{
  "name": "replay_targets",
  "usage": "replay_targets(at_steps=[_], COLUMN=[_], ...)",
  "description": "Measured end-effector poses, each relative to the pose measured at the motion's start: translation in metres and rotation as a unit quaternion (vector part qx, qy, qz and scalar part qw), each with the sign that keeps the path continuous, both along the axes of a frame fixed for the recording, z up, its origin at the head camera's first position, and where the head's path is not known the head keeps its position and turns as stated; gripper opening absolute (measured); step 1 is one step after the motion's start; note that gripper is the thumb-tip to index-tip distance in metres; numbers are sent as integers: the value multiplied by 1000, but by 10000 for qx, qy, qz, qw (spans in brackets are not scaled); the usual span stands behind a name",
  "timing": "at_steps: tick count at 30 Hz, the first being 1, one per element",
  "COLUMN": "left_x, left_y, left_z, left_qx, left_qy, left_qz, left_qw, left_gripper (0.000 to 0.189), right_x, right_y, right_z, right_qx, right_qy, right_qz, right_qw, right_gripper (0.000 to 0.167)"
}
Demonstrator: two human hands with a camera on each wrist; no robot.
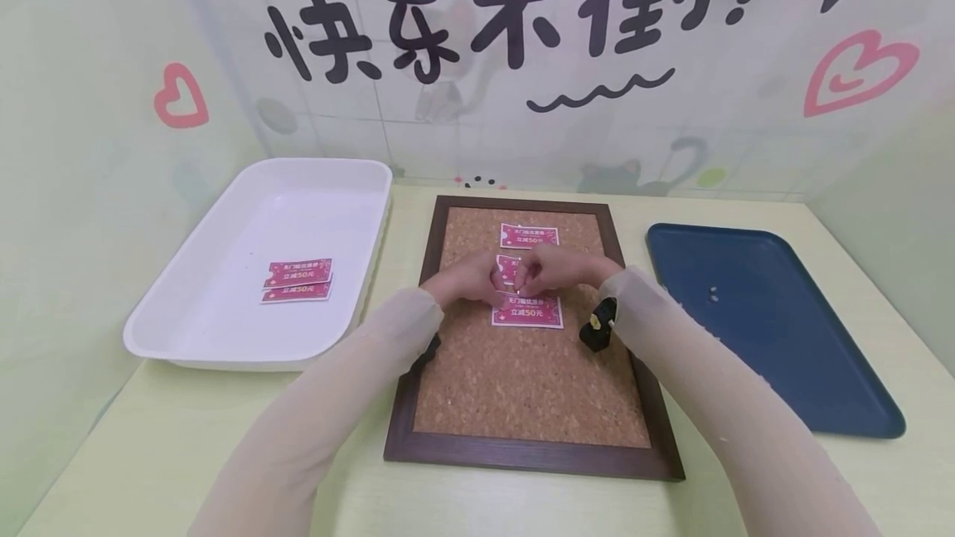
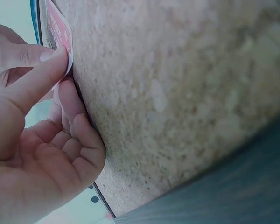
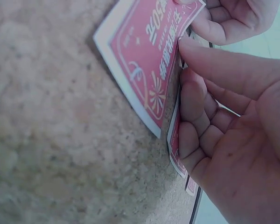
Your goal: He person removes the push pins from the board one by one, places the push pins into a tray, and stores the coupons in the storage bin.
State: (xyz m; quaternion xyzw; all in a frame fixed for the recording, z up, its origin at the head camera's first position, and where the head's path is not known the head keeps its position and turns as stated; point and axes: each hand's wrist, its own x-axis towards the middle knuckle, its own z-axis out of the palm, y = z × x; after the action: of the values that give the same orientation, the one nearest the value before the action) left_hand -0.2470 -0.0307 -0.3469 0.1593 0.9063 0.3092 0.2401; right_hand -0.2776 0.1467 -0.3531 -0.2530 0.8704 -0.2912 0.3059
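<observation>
Pale yellow worktop (image 1: 160, 437): brown-framed rectangular cork board (image 1: 522, 392) beneath left hand (image 1: 472, 278) and right hand (image 1: 558, 267); deep white rectangular tray (image 1: 313, 210) leftward of left hand; shallow navy rectangular tray (image 1: 776, 355) rightward of right.

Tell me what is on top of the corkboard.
Over the corkboard show a far coupon, a middle coupon and a near coupon, all pink. In the head view, the left hand and right hand hide part of the middle coupon.
</observation>
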Motion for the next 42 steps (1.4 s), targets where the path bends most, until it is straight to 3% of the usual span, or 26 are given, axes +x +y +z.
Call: replay_targets(at_steps=[20, 42], left_x=[0, -3], left_y=[0, -3], left_z=[0, 1], left_qx=[147, 279], left_qy=[-72, -435], left_qz=[90, -7], left_qw=[9998, 9987], left_gripper=[17, 11], right_x=[4, 6], right_y=[1, 1], right_z=[2, 1], right_qx=[-206, -128], right_qy=[399, 343], right_qz=[419, 197], right_qw=[9981, 9991], right_gripper=[8, 8])
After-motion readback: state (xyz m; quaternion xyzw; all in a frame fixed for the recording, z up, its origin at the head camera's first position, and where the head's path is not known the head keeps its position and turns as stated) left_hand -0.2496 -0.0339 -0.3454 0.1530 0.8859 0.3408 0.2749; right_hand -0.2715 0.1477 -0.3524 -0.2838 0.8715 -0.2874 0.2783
